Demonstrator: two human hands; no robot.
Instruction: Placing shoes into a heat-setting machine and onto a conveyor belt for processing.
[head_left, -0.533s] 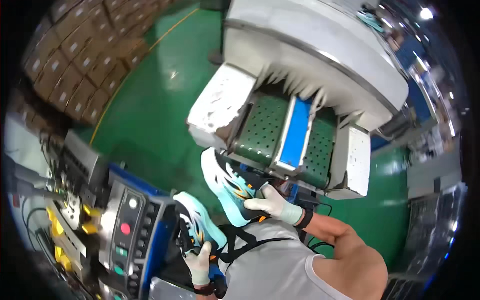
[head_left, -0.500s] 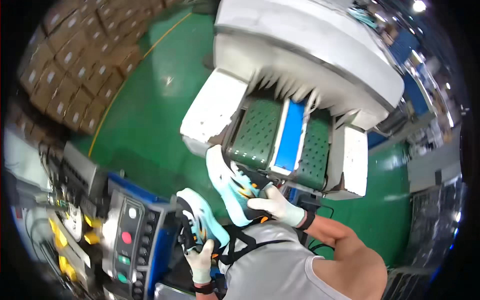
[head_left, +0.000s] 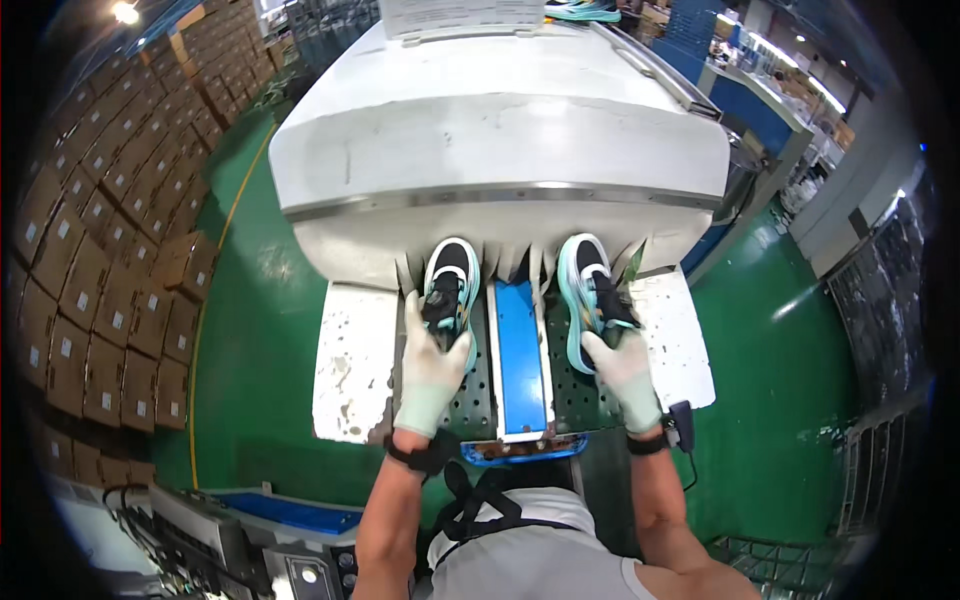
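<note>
Left shoe and right shoe moved forward over green belts | toes reached white curtain | left hand, right hand each gripped one's rear | pair was aligned, unreleased

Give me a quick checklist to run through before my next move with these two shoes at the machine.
1. Left hand holding the left-side shoe: ok, at its heel end.
2. Right hand holding the right-side shoe: ok, also at the heel end.
3. Both toes pointing toward the white machine: ok.
4. One shoe on each side of the blue strip: ok.
5. Both hands gloved: ok.
6. Soles flat on the green belts: cannot tell from above.
</note>
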